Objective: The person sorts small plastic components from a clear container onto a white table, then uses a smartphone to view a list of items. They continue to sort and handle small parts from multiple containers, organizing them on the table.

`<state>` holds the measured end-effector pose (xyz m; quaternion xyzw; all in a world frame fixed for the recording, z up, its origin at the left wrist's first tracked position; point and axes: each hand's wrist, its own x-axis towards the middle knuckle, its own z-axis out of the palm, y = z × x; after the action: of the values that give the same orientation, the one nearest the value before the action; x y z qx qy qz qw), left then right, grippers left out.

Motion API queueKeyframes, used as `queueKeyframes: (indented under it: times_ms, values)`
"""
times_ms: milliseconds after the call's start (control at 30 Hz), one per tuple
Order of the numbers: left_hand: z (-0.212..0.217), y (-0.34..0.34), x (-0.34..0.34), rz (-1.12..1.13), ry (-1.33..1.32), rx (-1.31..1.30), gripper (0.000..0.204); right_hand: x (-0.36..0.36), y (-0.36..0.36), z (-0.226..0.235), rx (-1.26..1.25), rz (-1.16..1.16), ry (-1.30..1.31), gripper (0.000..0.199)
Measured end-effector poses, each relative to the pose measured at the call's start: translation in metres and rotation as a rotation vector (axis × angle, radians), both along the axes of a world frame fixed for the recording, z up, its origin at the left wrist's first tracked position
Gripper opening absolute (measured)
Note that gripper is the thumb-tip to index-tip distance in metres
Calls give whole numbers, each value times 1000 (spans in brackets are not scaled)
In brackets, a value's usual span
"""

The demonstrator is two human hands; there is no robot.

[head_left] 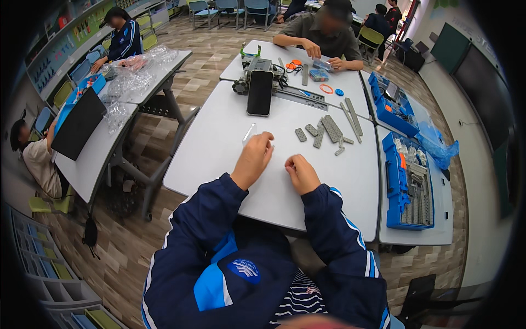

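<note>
My left hand is over the white table, its fingers curled inward. Just beyond it lies a small clear plastic piece; whether the hand touches it I cannot tell. My right hand is a short way to the right, thumb and fingers drawn together in a pinch. Anything between the fingers of either hand is hidden or too small to name. Ahead and to the right lies a loose group of grey perforated metal plates. A black smartphone leans upright against a wheeled metal robot build.
Long grey metal strips lie right of the plates. Across the table a person handles small parts beside orange rings. Two blue cases of metal parts stand on the right. Another table with clear wrapping is at left.
</note>
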<state>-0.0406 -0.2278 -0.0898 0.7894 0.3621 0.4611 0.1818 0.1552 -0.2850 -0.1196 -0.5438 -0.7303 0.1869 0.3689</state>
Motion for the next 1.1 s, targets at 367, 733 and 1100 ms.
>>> queueKeyframes:
  times_ms: [367, 733, 1100]
  values:
    - [-22, 16, -11, 167, 115, 63, 8, -63, 88, -4, 238, 39, 161, 9]
    - [-9, 12, -15, 132, -24, 74, 14, -50, 79, -18, 263, 125, 203, 14]
    - [3, 8, -30, 183, 71, 335, 51, -35, 60, -11, 291, 236, 156, 29]
